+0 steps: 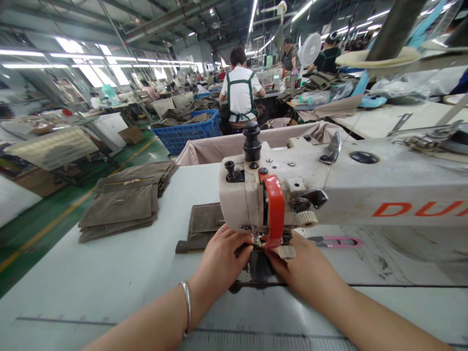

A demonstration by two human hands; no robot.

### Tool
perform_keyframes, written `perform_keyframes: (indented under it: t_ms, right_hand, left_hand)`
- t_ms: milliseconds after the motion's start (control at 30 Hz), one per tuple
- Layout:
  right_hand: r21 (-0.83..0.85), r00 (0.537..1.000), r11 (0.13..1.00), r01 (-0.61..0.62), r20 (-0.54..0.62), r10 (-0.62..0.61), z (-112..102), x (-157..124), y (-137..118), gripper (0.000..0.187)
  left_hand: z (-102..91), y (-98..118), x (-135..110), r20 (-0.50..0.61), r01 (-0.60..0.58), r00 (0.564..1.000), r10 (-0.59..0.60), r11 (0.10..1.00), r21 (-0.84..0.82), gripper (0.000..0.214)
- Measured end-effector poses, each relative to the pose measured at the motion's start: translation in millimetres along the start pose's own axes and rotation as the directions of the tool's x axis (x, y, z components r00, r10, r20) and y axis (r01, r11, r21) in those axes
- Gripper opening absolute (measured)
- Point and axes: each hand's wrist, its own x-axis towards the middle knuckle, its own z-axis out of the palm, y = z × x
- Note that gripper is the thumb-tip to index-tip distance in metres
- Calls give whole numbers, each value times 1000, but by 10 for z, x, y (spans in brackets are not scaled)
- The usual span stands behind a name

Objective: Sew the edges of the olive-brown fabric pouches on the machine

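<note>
A white sewing machine [237,195] with a red guard stands over the work. Under its head lies a dark olive-brown fabric panel [206,217], with a zipper strip [190,247] along its near edge. My left hand [223,253], a silver bangle on the wrist, presses the panel just left of the needle, thumb and fingers closed on its edge. Right of the needle, my right hand [305,258] has its thumb and fingers closed at the same edge, partly hidden by the red guard. The fabric between the fingertips is mostly covered.
Stacked olive-brown fabric pouches [120,202] lie on the table's left side. Pink-handled thread snips [340,242] rest right of my right hand. Beyond the table are a pink cloth-lined bin [215,148], a blue crate [186,131] and a seated person [241,92].
</note>
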Motion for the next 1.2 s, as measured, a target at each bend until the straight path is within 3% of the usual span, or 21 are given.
perform_keyframes:
  t_ms: [567, 1200]
  right_hand:
    - [-2, 998, 998, -62, 5, 62, 28, 11, -38, 17]
    - [-33, 1000, 999, -31, -6, 31, 40, -22, -50, 16]
  left_hand:
    - [13, -28, 38, -9, -31, 999, 31, 999, 7, 12]
    - [50, -24, 10, -5, -36, 999, 36, 999, 9, 10]
